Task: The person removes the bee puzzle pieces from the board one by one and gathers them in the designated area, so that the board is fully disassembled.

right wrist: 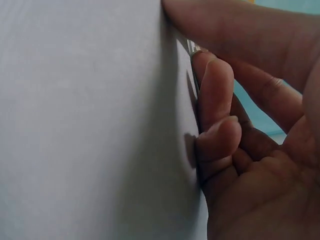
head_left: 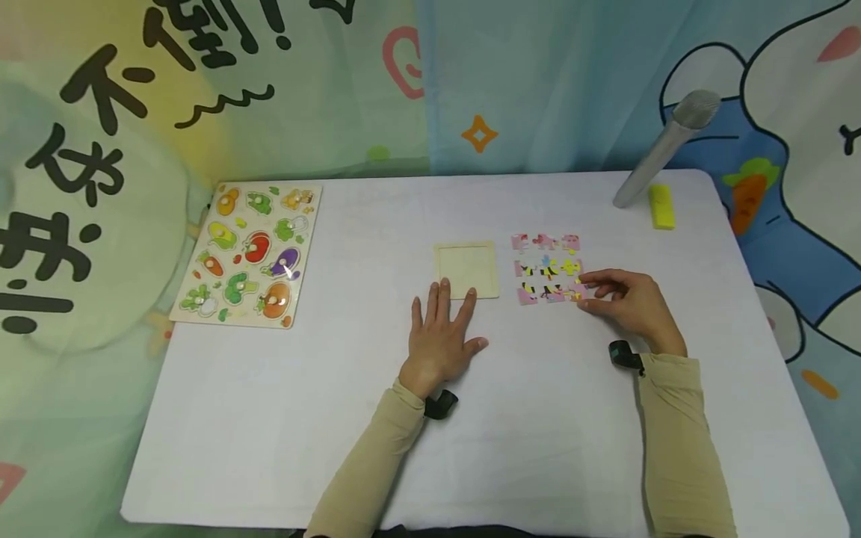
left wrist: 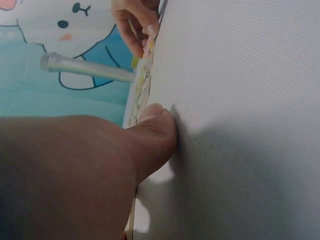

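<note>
My left hand (head_left: 439,345) lies flat with its fingers spread, the fingertips overlapping the near edge of a square pale wooden puzzle tray (head_left: 498,280). The left wrist view shows its thumb (left wrist: 157,135) stretched out over the white cloth. My right hand (head_left: 628,302) is at the lower right corner of a set of small jigsaw pieces (head_left: 546,243), pink with black and yellow pictures. Its thumb and index finger pinch the corner puzzle piece (head_left: 576,293) at opposite edges. In the right wrist view the other fingers (right wrist: 217,90) are curled, and that piece is mostly hidden.
A fruit and vegetable peg board (head_left: 232,280) lies at the left of the white table (head_left: 525,448). At the back right a grey microphone (head_left: 655,161) stands tilted beside a yellow block (head_left: 662,207). A printed curtain (head_left: 538,90) hangs behind the table.
</note>
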`<state>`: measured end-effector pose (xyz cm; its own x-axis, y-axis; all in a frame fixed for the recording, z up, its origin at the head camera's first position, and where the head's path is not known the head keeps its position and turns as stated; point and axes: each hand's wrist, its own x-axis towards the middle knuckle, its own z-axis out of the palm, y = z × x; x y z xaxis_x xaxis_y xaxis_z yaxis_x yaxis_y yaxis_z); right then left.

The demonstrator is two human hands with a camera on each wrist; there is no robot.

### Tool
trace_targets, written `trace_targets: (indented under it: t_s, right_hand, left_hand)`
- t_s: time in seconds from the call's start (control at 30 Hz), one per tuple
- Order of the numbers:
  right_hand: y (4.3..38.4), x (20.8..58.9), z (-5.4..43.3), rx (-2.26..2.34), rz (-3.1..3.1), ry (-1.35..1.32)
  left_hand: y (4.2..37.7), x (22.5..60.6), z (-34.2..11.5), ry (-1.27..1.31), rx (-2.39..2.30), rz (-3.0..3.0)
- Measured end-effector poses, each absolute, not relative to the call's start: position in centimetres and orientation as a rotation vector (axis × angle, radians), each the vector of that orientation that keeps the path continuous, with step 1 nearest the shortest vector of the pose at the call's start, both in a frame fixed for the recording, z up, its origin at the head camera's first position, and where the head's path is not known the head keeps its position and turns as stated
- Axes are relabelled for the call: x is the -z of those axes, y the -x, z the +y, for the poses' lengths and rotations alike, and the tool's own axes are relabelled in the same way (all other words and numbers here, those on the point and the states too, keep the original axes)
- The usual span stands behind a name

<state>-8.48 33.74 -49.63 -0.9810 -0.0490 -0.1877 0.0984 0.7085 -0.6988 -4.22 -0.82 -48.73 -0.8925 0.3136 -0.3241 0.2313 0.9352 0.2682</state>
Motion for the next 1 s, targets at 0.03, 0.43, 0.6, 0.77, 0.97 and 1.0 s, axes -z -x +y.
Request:
trace_targets:
  t_s: [0.03, 0.43, 0.6, 0.77, 0.97, 1.0]
  right_hand:
    - [8.45, 49.64, 33.8, 1.131, 2.718, -0.049]
    - [8.18, 49.7, 34.02, 1.137, 2.7, -0.114]
    - [8.14, 49.49, 34.09, 1.129, 2.708, -0.116]
    - [8.26, 49.38, 33.85, 1.134, 2.693, -0.145]
    - [8.18, 49.64, 33.63, 1.163, 2.688, -0.114]
    - [8.14, 49.73, 33.61, 1.176, 2.688, -0.104]
  left_hand:
    - [4.22, 48.72, -0.79, -0.399, -0.317, 2.724]
    - [4.2, 48.8, -0.83, -0.401, -0.325, 2.733]
    - [4.34, 48.53, -0.76, -0.412, -0.341, 2.736]
    - [4.43, 48.53, -0.74, -0.409, -0.357, 2.743]
    - [4.26, 48.84, -0.8, -0.396, -0.367, 2.729]
    - [4.2, 48.89, -0.82, -0.39, -0.367, 2.721]
